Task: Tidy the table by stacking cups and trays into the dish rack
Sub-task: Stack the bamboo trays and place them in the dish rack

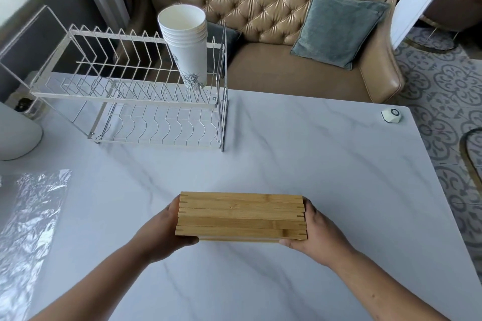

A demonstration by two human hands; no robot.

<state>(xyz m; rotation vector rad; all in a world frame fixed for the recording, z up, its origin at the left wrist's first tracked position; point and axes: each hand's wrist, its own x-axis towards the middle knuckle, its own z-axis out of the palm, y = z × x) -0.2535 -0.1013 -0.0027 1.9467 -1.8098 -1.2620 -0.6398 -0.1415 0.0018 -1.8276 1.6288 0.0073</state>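
Observation:
A stack of several bamboo trays (241,216) is held edge-up just above the white marble table (326,164), near its front middle. My left hand (164,232) grips the stack's left end and my right hand (313,232) grips its right end. A white two-tier wire dish rack (125,101) stands at the back left of the table. A stack of several white paper cups (186,41) stands upright in the right end of the rack's upper tier.
A crinkled clear plastic sheet (28,229) lies at the table's left front. A white rounded object (15,133) sits at the left edge. A small white hexagonal device (391,114) rests near the back right corner. A tufted leather sofa (273,8) with a blue cushion stands behind.

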